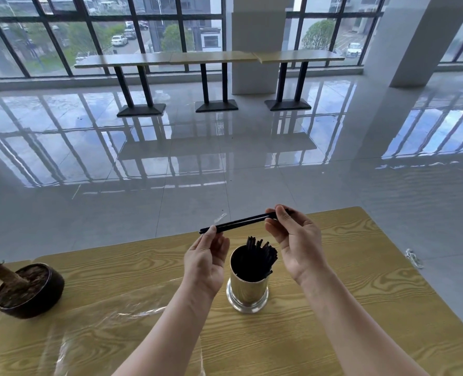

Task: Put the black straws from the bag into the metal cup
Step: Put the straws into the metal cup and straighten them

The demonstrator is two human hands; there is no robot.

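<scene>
Your wood-grain table (360, 308) carries the metal cup (248, 291) of black straws (260, 253), a clear plastic bag (111, 329), and a dark bowl (29, 291) at the left.

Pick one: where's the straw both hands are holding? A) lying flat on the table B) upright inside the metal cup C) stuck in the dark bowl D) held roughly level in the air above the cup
D: the left hand and right hand pinch opposite ends of the black straw, which sits roughly level above the metal cup.
</scene>
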